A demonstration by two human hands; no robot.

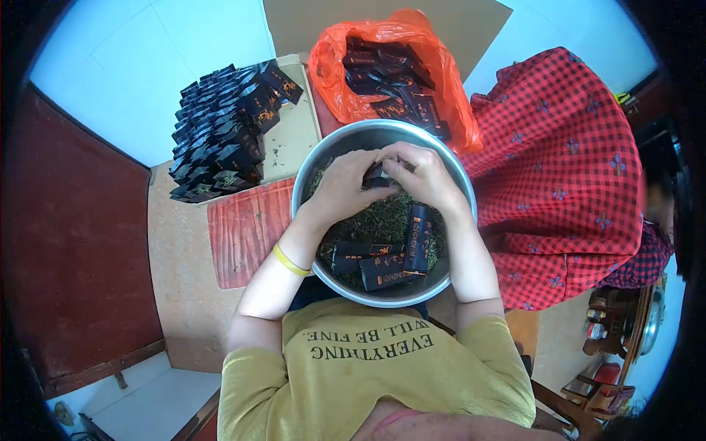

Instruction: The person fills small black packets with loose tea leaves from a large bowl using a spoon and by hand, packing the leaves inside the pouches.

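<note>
The fingers [359, 163] of the left hand [340, 185] curve around a small black packet [376, 176], closed on its side, with the thumb stretched along the near edge. The right hand [421, 170] comes in from the other side, its fingers bent and drawn close together at the packet's top; whether they grip the packet itself or something at its mouth cannot be told, as the knuckles hide the tips. Both hands are above the far half of a large round metal basin [376, 300], the forearms passing over its sides, a yellow wristband [290, 261] on the left one.

Dark green loose dried leaves [368, 223] spread inside the basin. On them, in the near part, lie several black packets with orange print: one [418, 239] points away from the person at the right, and another [385, 273] lies crosswise beside it.

Beyond the basin sits an orange-red plastic bag [329, 67], open and holding many similar packets [393, 77]. To its left, dense rows of black packets [220, 136] stand along a shallow cardboard tray [292, 143], near a red streaked mat [250, 231]. A red-and-black checked cloth [562, 176] hangs in folds at the right.
</note>
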